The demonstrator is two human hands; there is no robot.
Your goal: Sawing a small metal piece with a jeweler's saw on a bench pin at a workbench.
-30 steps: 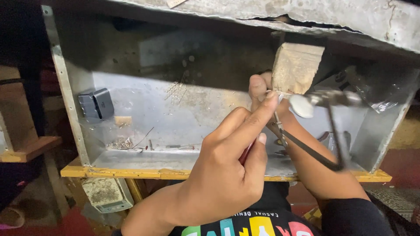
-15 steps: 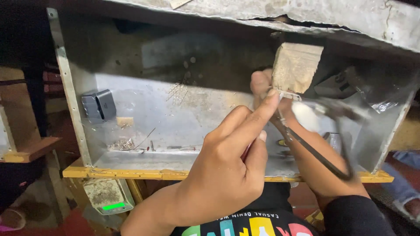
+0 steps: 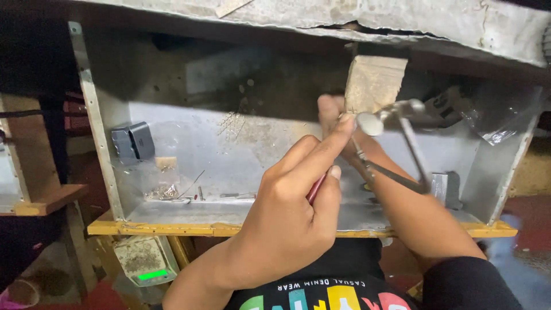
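jeweller's saw (image 3: 402, 155) | right hand (image 3: 338, 123) fingers closed on it | left hand (image 3: 293, 212) fingers pinch red-handled tool (image 3: 317, 186)

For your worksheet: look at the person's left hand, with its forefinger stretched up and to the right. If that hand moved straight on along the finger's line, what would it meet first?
Probably the wooden block: the left hand points its forefinger tip right at the block's lower edge, beside the saw frame. Depth is unclear, so it may already touch.
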